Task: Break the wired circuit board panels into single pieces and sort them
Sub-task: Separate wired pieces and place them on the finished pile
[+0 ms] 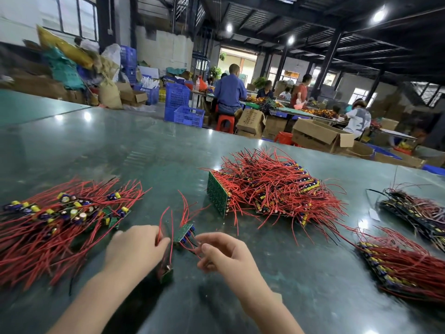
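Two hands at frame bottom-centre: left hand (134,247) pinches red wires (166,227); right hand (224,256) loosely curled, empty, beside small board (184,233), prob. freshly snapped, for left pile (60,213).

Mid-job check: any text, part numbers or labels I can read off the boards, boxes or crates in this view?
None can be read.
Upright green panel: pale markings on its face, too small to read.
Small board between the left hand and right hand: no legible marking.
Cardboard box by the red stool: dark print, too blurred.
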`<move>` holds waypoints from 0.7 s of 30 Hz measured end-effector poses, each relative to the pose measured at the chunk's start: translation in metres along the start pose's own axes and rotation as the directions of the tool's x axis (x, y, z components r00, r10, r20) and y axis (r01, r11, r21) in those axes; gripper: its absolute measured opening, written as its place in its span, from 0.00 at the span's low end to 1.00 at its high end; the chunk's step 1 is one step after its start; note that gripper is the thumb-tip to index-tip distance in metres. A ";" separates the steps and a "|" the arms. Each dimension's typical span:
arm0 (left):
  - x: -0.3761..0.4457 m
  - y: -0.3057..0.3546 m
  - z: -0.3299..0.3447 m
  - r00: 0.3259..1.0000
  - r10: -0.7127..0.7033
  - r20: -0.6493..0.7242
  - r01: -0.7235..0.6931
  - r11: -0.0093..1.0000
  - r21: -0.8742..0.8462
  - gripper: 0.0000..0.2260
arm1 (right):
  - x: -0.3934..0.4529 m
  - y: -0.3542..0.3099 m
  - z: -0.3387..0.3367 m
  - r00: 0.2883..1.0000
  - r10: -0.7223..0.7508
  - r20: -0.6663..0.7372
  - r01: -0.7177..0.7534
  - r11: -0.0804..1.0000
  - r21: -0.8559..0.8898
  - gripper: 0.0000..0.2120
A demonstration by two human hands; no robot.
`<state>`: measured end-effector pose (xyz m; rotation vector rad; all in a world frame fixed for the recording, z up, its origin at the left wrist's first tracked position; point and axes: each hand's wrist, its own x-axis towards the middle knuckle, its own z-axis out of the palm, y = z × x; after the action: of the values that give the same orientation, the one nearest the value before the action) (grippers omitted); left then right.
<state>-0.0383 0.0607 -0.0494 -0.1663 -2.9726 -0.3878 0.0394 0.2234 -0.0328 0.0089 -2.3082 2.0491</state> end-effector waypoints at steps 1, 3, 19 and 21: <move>0.000 0.000 0.001 1.000 0.011 -0.024 -0.015 0.985 -0.171 0.13 | 0.001 0.002 0.001 1.000 0.016 0.010 -0.015 0.998 -0.063 0.11; -0.003 0.003 0.004 0.997 0.015 -0.076 -0.056 0.814 -0.579 0.12 | 0.001 0.007 0.005 0.999 0.045 0.026 -0.039 0.981 -0.191 0.11; -0.022 0.024 -0.007 0.875 0.211 -0.435 -0.464 0.113 -0.879 0.18 | -0.001 0.005 0.008 0.976 0.177 0.130 -0.208 0.934 0.291 0.06; -0.020 0.023 -0.004 0.815 0.100 -0.571 -0.575 0.262 -0.775 0.20 | 0.003 0.005 0.006 0.986 0.164 -0.022 -0.145 0.921 0.363 0.08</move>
<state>-0.0147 0.0799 -0.0425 -0.7380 -1.7815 -1.7745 0.0361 0.2179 -0.0387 -0.2150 -1.9258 2.4897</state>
